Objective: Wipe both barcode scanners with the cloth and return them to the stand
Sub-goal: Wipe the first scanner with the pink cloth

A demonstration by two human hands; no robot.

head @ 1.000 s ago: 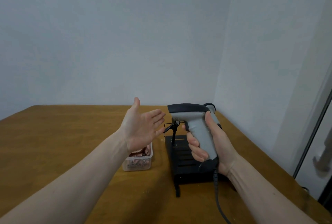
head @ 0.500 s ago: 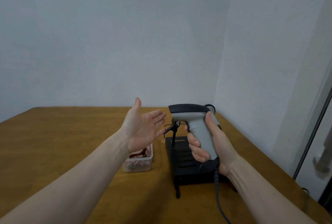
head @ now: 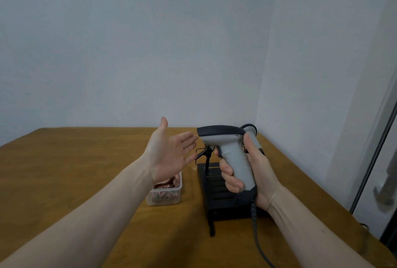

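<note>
My right hand (head: 253, 173) grips the handle of a grey barcode scanner (head: 227, 143) with a dark head, held upright above the black stand (head: 217, 201). Its cable (head: 256, 231) hangs down toward the table's front. A second scanner (head: 250, 131) shows partly behind the first, mostly hidden by it and by my hand. My left hand (head: 169, 151) is held up with the palm turned up and fingers spread, just left of the scanner's head, holding nothing. A thin black holder arm (head: 205, 153) rises from the stand. No cloth is clearly visible.
A clear plastic tub (head: 165, 194) with reddish-brown contents sits left of the stand on the wooden table (head: 71, 171). White walls meet in a corner right behind the table. A glass door with a handle (head: 384, 192) is at the far right.
Almost nothing differs. Both hands and the scanner keep the same pose, with only a slight shift of the view.
</note>
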